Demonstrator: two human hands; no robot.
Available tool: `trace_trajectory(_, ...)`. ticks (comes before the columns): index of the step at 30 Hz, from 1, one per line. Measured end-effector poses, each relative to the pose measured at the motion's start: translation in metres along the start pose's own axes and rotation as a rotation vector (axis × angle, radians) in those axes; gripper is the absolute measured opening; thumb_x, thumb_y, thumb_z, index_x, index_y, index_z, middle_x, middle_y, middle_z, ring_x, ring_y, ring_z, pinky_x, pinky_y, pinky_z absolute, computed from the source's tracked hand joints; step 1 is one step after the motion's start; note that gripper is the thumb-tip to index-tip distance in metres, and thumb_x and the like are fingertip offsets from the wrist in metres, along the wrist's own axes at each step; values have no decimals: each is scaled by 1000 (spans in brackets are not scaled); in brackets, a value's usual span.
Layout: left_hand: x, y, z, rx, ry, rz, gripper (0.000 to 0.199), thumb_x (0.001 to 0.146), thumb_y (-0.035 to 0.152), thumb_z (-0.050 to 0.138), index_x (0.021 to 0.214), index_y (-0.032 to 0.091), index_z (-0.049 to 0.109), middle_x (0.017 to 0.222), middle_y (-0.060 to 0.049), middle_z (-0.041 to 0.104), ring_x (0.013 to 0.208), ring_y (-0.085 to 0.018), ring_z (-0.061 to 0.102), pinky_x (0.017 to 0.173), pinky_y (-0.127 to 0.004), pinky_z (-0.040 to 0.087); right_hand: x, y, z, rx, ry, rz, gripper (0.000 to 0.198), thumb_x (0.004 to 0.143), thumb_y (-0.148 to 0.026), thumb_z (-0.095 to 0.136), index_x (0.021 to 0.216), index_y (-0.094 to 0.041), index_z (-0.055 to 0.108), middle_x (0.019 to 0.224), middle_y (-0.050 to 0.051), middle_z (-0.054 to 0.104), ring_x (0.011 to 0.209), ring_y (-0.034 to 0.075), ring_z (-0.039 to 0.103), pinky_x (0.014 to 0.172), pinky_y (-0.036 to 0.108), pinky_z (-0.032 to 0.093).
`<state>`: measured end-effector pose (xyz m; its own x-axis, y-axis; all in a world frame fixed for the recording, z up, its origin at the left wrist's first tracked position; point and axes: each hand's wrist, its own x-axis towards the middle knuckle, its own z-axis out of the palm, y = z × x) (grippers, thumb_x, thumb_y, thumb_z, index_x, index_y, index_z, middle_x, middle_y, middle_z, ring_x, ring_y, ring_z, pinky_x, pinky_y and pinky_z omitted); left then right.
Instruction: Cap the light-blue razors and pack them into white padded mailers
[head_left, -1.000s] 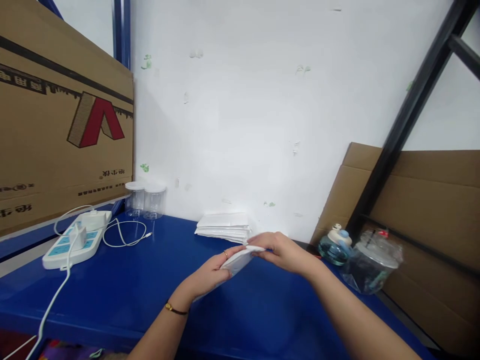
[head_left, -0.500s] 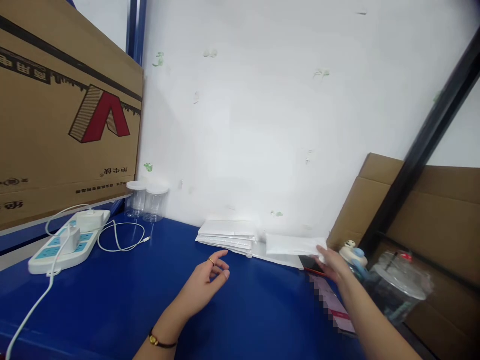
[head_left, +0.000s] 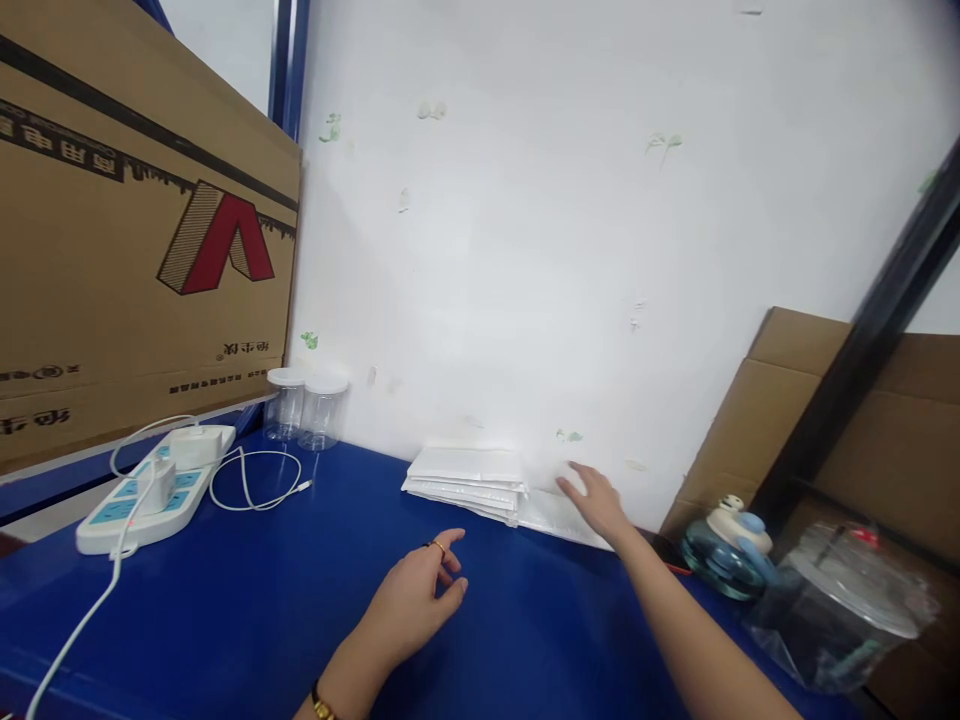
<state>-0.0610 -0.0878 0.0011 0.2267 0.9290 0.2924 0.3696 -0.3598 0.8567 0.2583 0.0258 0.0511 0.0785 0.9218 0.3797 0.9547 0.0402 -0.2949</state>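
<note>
My left hand hovers over the blue tabletop with its fingers loosely bent and its thumb apart, holding nothing. A ring and a dark bracelet show on it. My right hand is open, fingers reaching left over a flat white packet by the wall; I cannot tell whether it touches. Just left of that packet lies a stack of several flat white packets, slightly fanned out.
On the left of the blue table are a white power strip with plugs, a coiled cable and two clear jars. A large carton stands behind. At right are a glass pot and a bagged clear container.
The white packet that my right hand gripped is no longer in its fingers. That hand has moved left and opened. The pink packet is now out of sight around my right forearm.
</note>
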Motion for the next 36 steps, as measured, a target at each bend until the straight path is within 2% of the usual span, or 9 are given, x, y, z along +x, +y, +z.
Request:
trace_trajectory(3,1,-3,1,-25,-5,-22,50,73,35,58,122,25,52,89,-2,63,69,-15,57,65,-25,44,-4,-63,8,-113,-34,-312,56,82,-41,48,134,-20,39,132,9,48,121,25,39,98,39,27)
trace_trajectory(7,3,-5,5,-157,9,-91,50,71,35,61,118,21,53,87,-2,63,68,-15,57,64,-24,44,-3,-112,15,-325,-32,-369,39,81,-21,49,119,-14,54,118,14,57,107,25,48,91,37,30)
trace_trajectory(10,3,3,8,-359,-10,-204,54,68,35,65,117,18,51,93,-5,62,76,-15,58,70,-26,46,-2,-122,12,-337,-28,-385,25,83,-11,43,98,-13,64,97,12,66,97,23,51,85,33,35)
trace_trajectory(14,5,21,13,-944,-77,-495,65,71,46,65,123,17,40,119,-15,53,105,-21,56,84,-31,47,-25,-120,1,-237,71,-462,29,87,-12,39,104,-19,61,98,8,66,98,21,50,80,27,41)
trace_trajectory(17,8,29,20,-1219,35,-634,68,73,58,58,124,19,38,129,-17,45,118,-24,48,87,-34,47,-68,-113,-5,-11,154,-628,30,87,-13,39,107,-19,60,94,8,65,92,20,55,79,29,45)
trace_trajectory(21,12,27,28,-1339,432,-593,51,78,54,53,118,24,42,126,-9,48,117,-21,49,86,-30,48,-131,-103,-6,213,56,-795,34,84,-11,41,112,-23,56,91,7,64,86,21,58,73,31,49)
trace_trajectory(24,13,20,28,-1404,657,-589,45,79,47,55,116,24,43,124,-8,50,113,-19,53,84,-27,50,-156,-94,-1,301,-19,-838,43,80,-5,39,113,-27,54,91,5,65,86,21,58,74,33,50)
trace_trajectory(31,19,23,22,-1248,662,-298,43,84,35,53,125,26,40,121,-7,56,112,-19,54,91,-30,47,-143,-67,10,314,-76,-826,41,77,-2,38,101,-24,63,95,5,68,88,21,58,77,36,49)
trace_trajectory(36,32,36,23,-1163,624,-176,50,73,27,70,118,24,50,120,-6,57,116,-21,51,100,-32,39,-132,-45,15,297,-294,-560,49,69,1,37,97,-24,67,93,4,67,89,19,59,79,31,48)
